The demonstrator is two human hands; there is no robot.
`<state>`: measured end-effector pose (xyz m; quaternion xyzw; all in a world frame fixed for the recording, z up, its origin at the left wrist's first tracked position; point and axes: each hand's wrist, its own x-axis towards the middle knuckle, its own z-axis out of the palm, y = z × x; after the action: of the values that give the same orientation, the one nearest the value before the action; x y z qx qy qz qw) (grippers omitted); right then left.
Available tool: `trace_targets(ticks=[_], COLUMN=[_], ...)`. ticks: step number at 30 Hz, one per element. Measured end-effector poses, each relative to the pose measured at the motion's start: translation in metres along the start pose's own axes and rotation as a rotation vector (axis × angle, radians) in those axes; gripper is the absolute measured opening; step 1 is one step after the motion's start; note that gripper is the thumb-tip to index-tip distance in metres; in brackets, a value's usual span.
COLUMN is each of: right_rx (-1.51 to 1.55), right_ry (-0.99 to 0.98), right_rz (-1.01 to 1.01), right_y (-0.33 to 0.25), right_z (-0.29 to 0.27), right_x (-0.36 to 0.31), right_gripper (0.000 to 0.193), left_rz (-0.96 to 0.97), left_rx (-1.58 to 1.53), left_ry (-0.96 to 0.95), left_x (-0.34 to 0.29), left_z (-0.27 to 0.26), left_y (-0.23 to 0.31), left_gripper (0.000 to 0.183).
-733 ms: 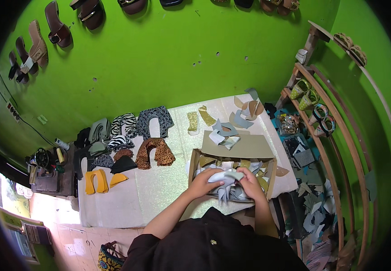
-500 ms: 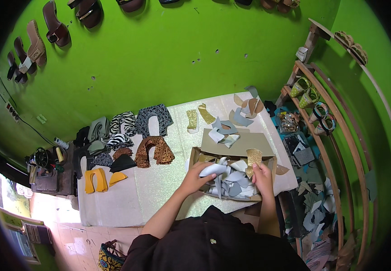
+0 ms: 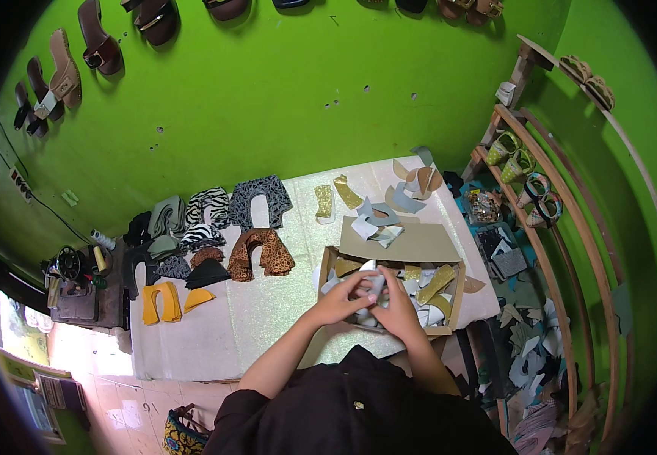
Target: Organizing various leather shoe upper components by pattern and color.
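Observation:
Above the left part of an open cardboard box, both my hands are together around a small bunch of pale grey and white cut pieces. My left hand wraps its fingers round them from the left. Closed against their other side is my right hand. The fingers partly cover the bunch, so its exact shape is hidden. Inside the box lie loose white and grey pieces, with gold glitter pieces on top at the right. The box's flap lies folded back on the far side.
Leopard-print, zebra-print and yellow cut pieces lie in stacks at the table's left. Two gold pieces and scattered grey and brown offcuts are farther back. A wooden rack holding sandals stands right.
My right hand has let go of a gold piece and moved left to join my left hand at the pale pieces. Gold pieces now show on top in the box's right side.

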<state>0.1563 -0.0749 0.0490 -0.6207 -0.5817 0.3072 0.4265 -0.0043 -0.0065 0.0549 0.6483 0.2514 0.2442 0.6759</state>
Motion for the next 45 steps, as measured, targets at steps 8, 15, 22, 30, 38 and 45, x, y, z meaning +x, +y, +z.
trace_targets(ticks=[8,15,22,30,38,45], right_rx=[-0.538,-0.641,-1.138,-0.884,-0.746,-0.779], right_ry=[0.004,-0.079,-0.002,-0.074,-0.075,0.086], right_rz=[0.083,0.139,-0.021,-0.106,-0.094,-0.369], right_y=[0.023,0.0,0.048,-0.001,-0.055,-0.057], right_z=[-0.033,-0.022,0.017,-0.028,-0.035,-0.029], right_x=[-0.006,0.02,0.049,0.025,0.024,0.026], right_gripper=[0.044,0.051,0.028,0.03,0.033,0.012], left_rz=[0.058,0.133,0.164,0.111,0.343,0.48], left_rx=[0.291,0.405,0.482,0.392,0.495,0.484], left_ry=[0.35,0.401,0.306,0.284,0.196,0.009], left_x=[-0.02,-0.03,-0.034,-0.032,0.012,0.042], left_z=[-0.029,-0.031,-0.035,-0.044,-0.029,-0.037], left_y=[-0.02,-0.033,-0.022,-0.015,-0.003,0.014], left_gripper=[0.031,0.026,0.025,0.03,0.062,0.039])
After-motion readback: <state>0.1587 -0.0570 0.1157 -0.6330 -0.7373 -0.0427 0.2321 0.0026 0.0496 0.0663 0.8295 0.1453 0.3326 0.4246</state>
